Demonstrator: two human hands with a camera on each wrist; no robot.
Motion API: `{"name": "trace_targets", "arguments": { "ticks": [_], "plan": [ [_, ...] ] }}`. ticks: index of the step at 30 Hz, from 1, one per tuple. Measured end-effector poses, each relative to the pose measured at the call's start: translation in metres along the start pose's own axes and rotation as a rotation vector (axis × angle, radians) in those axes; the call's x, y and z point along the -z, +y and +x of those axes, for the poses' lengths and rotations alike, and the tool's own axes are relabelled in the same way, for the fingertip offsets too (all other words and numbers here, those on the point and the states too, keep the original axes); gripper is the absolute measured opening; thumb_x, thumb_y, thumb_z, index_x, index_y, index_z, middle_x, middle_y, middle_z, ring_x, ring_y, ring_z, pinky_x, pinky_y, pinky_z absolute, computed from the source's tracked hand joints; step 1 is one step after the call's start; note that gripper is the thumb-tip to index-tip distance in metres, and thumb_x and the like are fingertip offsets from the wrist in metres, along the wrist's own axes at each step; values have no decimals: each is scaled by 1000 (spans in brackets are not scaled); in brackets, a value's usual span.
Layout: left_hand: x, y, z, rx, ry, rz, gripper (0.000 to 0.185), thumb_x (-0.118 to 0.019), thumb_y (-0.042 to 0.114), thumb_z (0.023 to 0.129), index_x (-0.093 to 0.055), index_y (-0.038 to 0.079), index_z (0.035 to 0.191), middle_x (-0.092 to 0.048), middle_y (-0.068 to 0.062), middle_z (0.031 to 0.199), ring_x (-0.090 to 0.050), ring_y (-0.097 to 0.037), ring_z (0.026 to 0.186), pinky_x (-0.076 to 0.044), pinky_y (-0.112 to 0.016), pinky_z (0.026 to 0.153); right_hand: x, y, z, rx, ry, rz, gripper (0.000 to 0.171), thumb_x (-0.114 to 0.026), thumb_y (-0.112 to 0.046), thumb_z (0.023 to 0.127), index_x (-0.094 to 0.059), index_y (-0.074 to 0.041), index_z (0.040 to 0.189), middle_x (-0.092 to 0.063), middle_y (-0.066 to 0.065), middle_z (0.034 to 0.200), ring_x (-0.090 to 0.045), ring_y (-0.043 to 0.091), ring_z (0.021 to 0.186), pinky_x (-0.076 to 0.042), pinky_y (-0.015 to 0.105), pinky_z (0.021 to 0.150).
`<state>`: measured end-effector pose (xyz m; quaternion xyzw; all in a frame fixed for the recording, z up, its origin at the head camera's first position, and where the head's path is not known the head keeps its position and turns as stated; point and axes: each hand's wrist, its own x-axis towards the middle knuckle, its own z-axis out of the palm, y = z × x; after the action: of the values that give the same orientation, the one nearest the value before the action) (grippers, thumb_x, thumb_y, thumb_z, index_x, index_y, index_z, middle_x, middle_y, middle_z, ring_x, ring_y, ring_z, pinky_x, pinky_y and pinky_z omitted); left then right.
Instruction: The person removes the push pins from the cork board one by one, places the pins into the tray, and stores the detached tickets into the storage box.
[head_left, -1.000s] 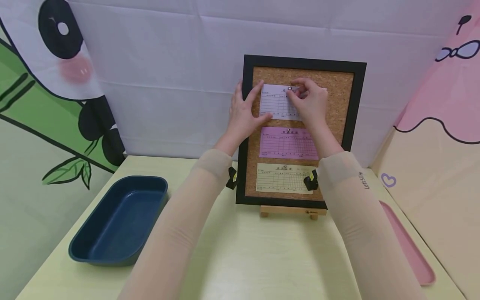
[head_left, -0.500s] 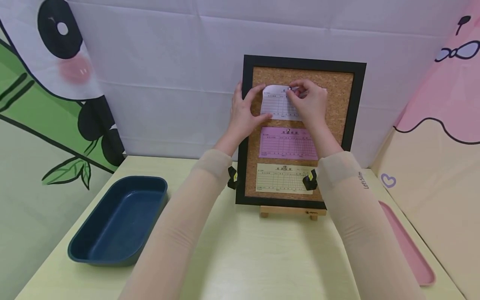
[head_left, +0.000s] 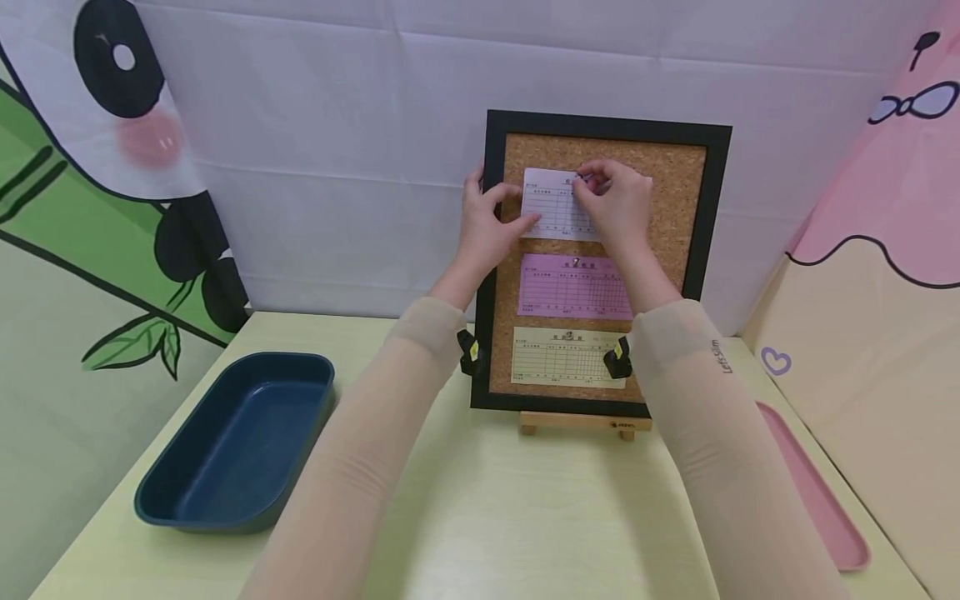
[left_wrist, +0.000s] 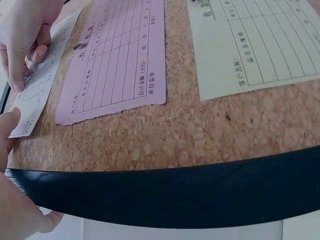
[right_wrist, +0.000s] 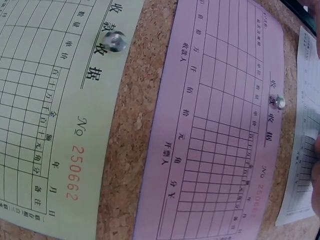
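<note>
White printed paper slip [head_left: 551, 204] high on the black-framed cork board [head_left: 678, 208], its right part covered by the right hand [head_left: 618, 196].
Beige sleeves [head_left: 360, 467] leave open counter [head_left: 487, 517] between them; the right one hides part of the flat pink tray [head_left: 813, 483], the left runs beside the deep blue tub [head_left: 232, 442]. Bare cork strips separate the yellow paper slip [head_left: 562, 358], pink paper slip [head_left: 573, 287] and white one. Right grip pinches what looks like a small pin [head_left: 578, 176], barely visible; left hand's [head_left: 483, 225] grip is loose, thumb touching the slip, other fingers partly hidden at the frame edge.
</note>
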<state>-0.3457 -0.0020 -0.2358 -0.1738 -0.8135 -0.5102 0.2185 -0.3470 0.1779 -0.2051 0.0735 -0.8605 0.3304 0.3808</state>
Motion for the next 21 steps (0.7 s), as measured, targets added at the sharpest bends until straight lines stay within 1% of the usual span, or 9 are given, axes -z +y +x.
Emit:
{"name": "trace_targets", "arguments": {
  "ticks": [5,10,15,21],
  "plan": [
    [-1,-1,2,11,28,-16,26,-72,32,84,-67,10,96,-17,-9,154,-16,-24,143,-17,-32,115,-3,0,0,33,27,-43,24,-60,-27,91,-71,-8,100,-65,6,85,-56,15,75,-41,21,71],
    [0,-1,3,39,54,-11,21,-71,31,85,-67,10,86,-23,-8,152,-18,-23,142,-18,-34,115,-4,0,-1,79,57,-90,24,-59,-27,91,-71,-8,98,-64,7,82,-54,17,73,-36,23,65],
    [1,-1,4,60,61,-16,21,-70,32,85,-68,11,84,-25,-7,152,-18,-22,142,-17,-34,115,-5,-1,-2,108,75,-139,25,-58,-29,91,-70,-9,99,-63,8,78,-52,19,70,-29,26,62],
    [0,-1,3,60,63,-9,21,-69,32,86,-68,11,85,-26,-7,151,-20,-22,141,-19,-33,114,-5,0,-2,117,69,-162,26,-56,-30,92,-69,-9,100,-63,8,77,-52,19,68,-28,27,60]
  ]
}}
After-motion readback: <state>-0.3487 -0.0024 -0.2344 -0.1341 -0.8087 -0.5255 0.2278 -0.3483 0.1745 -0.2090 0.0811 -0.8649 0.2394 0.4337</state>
